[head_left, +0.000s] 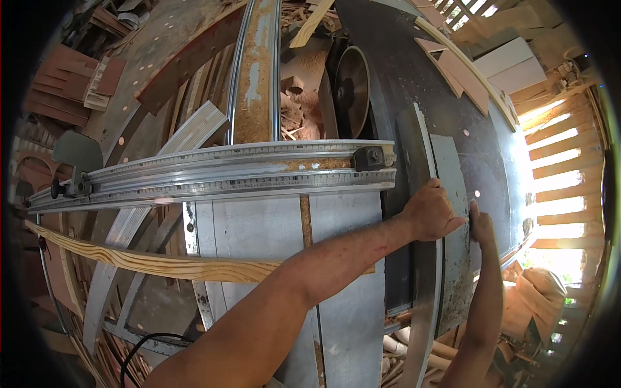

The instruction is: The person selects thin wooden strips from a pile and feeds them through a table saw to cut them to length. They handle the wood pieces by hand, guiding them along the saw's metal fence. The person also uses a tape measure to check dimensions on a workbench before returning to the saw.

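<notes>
My left hand (432,213) is closed over a long metal fence bar (424,284) that runs front to back across the dark saw table (446,110). Against the bar's right side lies a flat grey, stained board (456,271). At that board's right edge is my right hand (480,223), fingers pressed along it and partly hidden. Beyond my hands, a round saw blade (352,84) stands upright in its slot. To the left, a silver rail with a ruler scale (259,184) crosses the sliding table, with a dark block (370,158) at its right end.
A pale wooden strip (162,265) lies under my left forearm across the light sliding table (352,317). A metal stop (77,184) sits on the rail's left end. Thin wood offcuts (462,77) lie at the far right. Sawdust and scraps (301,113) fill the gap beside the blade.
</notes>
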Demonstrator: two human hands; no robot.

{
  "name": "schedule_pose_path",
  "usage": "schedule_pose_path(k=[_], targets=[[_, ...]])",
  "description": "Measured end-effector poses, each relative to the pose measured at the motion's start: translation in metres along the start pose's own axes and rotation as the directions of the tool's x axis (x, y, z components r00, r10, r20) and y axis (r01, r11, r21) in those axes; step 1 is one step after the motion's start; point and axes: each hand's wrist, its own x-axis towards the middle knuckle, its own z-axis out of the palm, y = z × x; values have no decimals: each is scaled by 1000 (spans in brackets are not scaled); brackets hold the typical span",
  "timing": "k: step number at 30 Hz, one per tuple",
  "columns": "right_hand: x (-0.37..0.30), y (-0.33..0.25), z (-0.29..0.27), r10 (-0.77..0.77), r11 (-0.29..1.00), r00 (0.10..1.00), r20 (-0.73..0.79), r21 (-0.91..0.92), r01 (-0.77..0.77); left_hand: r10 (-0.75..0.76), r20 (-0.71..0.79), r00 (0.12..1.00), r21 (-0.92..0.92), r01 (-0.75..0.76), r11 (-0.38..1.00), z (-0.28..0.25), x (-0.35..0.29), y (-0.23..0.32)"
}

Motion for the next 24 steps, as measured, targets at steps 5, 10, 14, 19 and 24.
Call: schedule_pose_path(k=[5,10,14,19,24], targets=[[-23,-11,11,-67,377,985,157,918,-120,5,-162,987,21,-2,1000,7,0,-11],[-11,-5,5,68,969,998,14,238,-69,8,-51,999,-60,-11,998,2,4,0],[-38,-49,-12,111,724,976,187,658,-209,18,-97,995,-25,-20,999,0,4,-11],[-37,-13,10,-19,574,992,125,813,-92,9,-22,1000,-41,-10,999,0,5,-4],[-36,-28,11,153,681,986,68,716,-155,26,-42,999,-41,-27,999,-2,4,-5]])
